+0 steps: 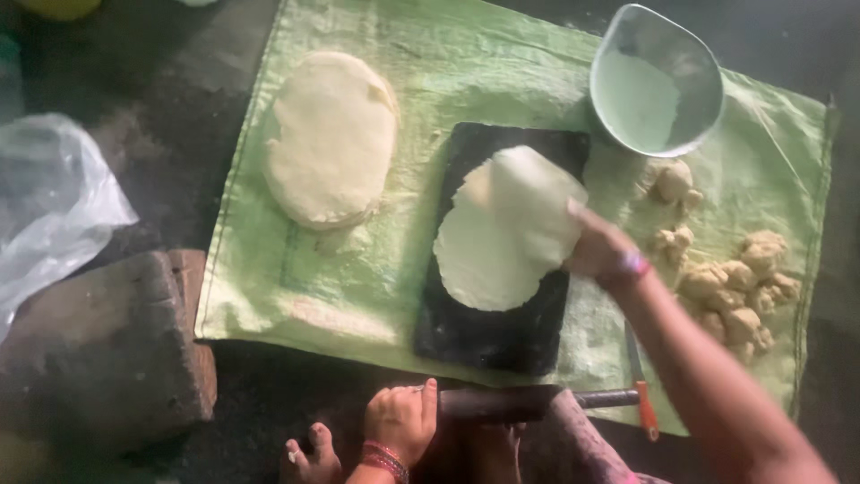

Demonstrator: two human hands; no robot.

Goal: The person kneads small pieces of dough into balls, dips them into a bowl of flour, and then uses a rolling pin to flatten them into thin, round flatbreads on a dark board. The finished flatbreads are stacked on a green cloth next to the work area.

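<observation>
We see our right hand (598, 251) pinching the edge of a thin rolled dough round (502, 237), its fingers closed on the flap and folding the right part of the round up and over itself. The rest of the round lies on a dark rectangular rolling board (488, 336), which sits on a pale green woven sheet (358, 296) spread on the floor. Our left hand (400, 419) is closed around the near end of a dark rolling pin (511, 403), which lies across the lower edge of the sheet, just in front of the board. To the left of the board rests a stack of finished rounds (330, 139). Behind the board, tilted, stands a metal bowl (690, 63) with flour inside. Right of the board we find a cluster of dough balls (735, 287). A knife with an orange handle (641, 385) lies near our right forearm. A wooden block (107, 350) and a clear plastic bag (49, 206) sit off the sheet at far left.
</observation>
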